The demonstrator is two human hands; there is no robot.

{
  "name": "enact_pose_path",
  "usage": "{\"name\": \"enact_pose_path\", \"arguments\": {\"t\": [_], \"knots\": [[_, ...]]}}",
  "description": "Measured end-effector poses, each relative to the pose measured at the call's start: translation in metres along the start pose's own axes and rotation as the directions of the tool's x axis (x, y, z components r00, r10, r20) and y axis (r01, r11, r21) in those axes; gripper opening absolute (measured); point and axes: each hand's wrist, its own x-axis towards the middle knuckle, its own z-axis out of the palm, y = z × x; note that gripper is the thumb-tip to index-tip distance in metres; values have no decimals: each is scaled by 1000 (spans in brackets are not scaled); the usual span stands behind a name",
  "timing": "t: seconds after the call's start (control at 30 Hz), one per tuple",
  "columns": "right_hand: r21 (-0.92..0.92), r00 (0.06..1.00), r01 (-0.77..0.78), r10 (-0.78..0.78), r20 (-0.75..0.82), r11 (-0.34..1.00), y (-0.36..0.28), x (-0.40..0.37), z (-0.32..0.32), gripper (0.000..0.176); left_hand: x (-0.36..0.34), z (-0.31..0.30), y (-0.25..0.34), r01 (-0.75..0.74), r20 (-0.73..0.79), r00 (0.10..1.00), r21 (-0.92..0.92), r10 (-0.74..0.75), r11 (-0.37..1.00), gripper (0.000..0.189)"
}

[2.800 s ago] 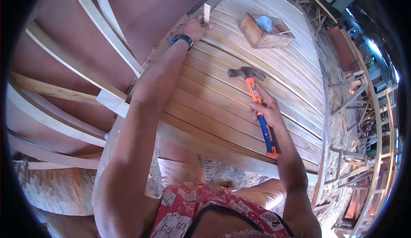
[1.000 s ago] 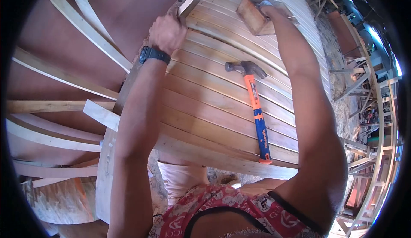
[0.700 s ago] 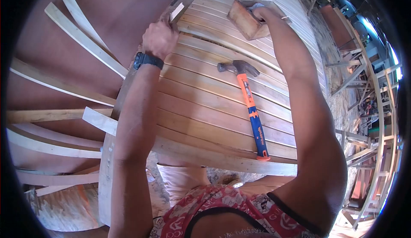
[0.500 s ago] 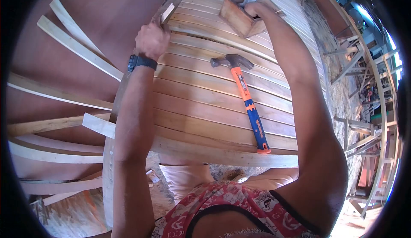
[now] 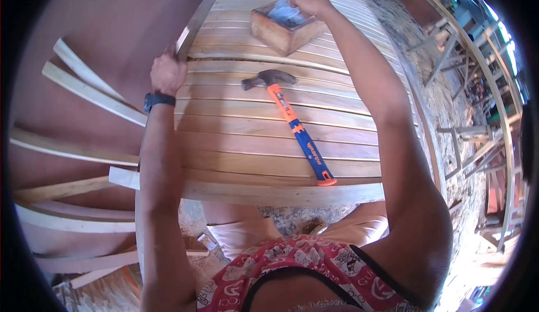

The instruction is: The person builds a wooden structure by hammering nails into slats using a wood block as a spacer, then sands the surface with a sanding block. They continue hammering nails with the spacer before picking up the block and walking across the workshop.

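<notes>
My left hand [image 5: 168, 73], with a dark watch on its wrist, is closed around the long wooden edge piece [image 5: 203, 17] at the left of the slatted panel [image 5: 236, 129]. Above the back rim of a small wooden box [image 5: 289, 37], my right hand [image 5: 309, 0] pinches the edge of a crumpled clear plastic bag [image 5: 285, 13] that lies inside the box. What the bag holds cannot be made out. Between my arms a claw hammer [image 5: 296, 127] with an orange and blue handle rests on the slats, its head toward the box.
Curved wooden strips [image 5: 92, 96] fan out at the left, over a large brown surface [image 5: 112, 26]. A short light wood end [image 5: 123, 177] sticks out beside my left forearm. On the right stand wooden trestles [image 5: 449, 59] and a long curved frame [image 5: 508, 160].
My right hand has come up out of the box to its back rim, lifting part of the plastic bag. The whole view has shifted a little; my left hand keeps its hold on the edge.
</notes>
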Motion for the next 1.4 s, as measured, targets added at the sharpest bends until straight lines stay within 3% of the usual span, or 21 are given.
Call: {"name": "enact_pose_path", "arguments": {"t": [0.07,0.13,0.2,0.27,0.33,0.4,0.47,0.5,0.53,0.6,0.73,0.77,0.8,0.9,0.97,1.03,1.1,1.2,1.23,1.4], "knots": [[426,997,40,-10,-73,904,9,-32,-19,16,-3,-5,1,-64,17,998,-42,65,997,37],[592,999,-25,41,-13,805,-1,-100,-44,18,-6,-16,13,-98,97,989,-166,115,981,38],[543,996,-80,48,73,836,-8,-170,-62,22,-11,-6,32,-291,23,956,-96,294,952,37],[527,984,-155,82,159,836,1,-220,-60,22,-34,-1,72,-354,131,887,-421,442,835,34],[533,981,-156,67,182,832,17,-255,-55,23,-61,18,128,-465,126,766,-567,630,679,28],[530,972,-154,31,233,834,31,-274,-53,24,-97,37,193,-408,107,765,-682,635,607,27],[467,997,54,-75,27,883,42,-286,-56,25,-116,59,245,-529,12,704,-658,710,536,26],[465,997,-45,66,-28,884,35,-294,-69,26,-125,64,270,-527,8,732,-627,682,573,25],[465,997,-47,67,-26,884,48,-295,-72,26,-132,66,293,-523,2,758,-594,652,611,24],[806,939,-156,339,-58,571,82,-290,-80,26,-135,79,327,-521,-49,759,-644,649,561,23],[920,919,-160,395,6,358,108,-305,-104,28,-141,93,371,-478,-69,750,-744,658,467,21],[928,916,-169,400,23,332,114,-307,-109,24,-141,96,376,-403,31,753,-768,657,498,23],[930,917,-167,399,24,327,121,-308,-114,24,-141,97,380,-405,34,752,-764,658,502,23],[835,932,-92,343,-121,543,145,-304,-145,16,-136,104,383,-496,67,687,-684,723,535,30],[627,893,-15,292,-343,779,179,-299,-173,17,-119,121,357,-683,41,633,-441,773,582,42],[625,871,-22,321,-371,780,223,-304,-192,18,-91,138,310,-762,207,600,-145,772,631,48],[620,848,-15,338,-408,785,251,-314,-198,19,-72,128,279,-659,431,681,9,592,752,59],[635,810,-25,388,-440,772,272,-313,-193,23,-62,125,241,-570,366,771,31,521,821,72],[639,823,-45,391,-413,768,276,-316,-187,22,-55,126,237,-501,458,764,-23,455,865,82],[628,845,-120,411,-342,769,287,-322,-172,21,-50,132,239,-457,483,756,-96,443,884,78]]}}
